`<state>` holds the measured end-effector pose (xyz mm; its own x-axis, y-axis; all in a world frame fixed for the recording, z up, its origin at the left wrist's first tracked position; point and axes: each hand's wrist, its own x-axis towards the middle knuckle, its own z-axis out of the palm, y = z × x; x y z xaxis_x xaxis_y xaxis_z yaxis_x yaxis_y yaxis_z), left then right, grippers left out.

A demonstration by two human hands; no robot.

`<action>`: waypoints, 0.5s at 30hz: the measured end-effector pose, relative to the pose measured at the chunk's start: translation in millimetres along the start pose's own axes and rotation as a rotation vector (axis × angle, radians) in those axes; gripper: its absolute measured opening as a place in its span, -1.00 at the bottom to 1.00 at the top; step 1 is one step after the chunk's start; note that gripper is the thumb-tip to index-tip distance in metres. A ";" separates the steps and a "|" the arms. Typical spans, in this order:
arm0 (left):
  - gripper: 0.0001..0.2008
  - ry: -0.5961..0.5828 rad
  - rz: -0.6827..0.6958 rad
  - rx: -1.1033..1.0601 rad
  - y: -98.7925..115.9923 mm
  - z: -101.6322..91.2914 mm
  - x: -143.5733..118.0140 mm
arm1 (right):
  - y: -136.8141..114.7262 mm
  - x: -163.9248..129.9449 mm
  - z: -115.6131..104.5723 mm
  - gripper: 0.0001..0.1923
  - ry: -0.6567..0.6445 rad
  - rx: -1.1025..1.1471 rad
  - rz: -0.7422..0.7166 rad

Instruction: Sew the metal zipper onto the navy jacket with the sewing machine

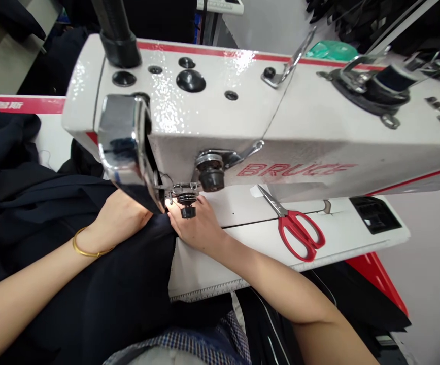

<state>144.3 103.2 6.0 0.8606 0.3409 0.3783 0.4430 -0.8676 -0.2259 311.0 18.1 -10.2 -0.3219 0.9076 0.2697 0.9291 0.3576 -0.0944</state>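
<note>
The left hand (119, 215) lies palm down on the dark fabric (101, 284), just left of the sewing machine (242, 116) head. Its fingers extend forward under the chrome faceplate (123, 139) and are hidden there, so how far they spread cannot be told; the visible part of the hand is flat and pressed against the cloth, not closed around it. A gold bangle (86, 248) circles the left wrist.

The right hand (199, 225) rests on the right edge of the same fabric, directly below the thread tension knob (187, 205). The fingers are loosely curved and together, with the fingertips (174, 220) touching the cloth edge near the needle area. The hand is not clenched; whether the fingertips pinch the edge cannot be told.

The dark fabric covers the left part of the white machine table (265, 238), runs under the machine head, and hangs down over the near table edge toward the person's lap.

Red-handled scissors (298, 228) lie flat on the table, blades closed, well to the right of the right hand. A spool of dark thread (393, 78) sits on top of the machine at its right end.
</note>
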 end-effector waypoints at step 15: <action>-0.79 -0.330 0.182 -0.476 -2.9 -50.2 -7.1 | 18.3 2.3 -10.8 -0.78 -0.097 0.231 -0.022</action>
<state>124.3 85.1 49.0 0.9782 0.2003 0.0555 0.1862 -0.9631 0.1946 329.2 24.4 -1.0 -0.3679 0.9118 0.1824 0.8590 0.4084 -0.3088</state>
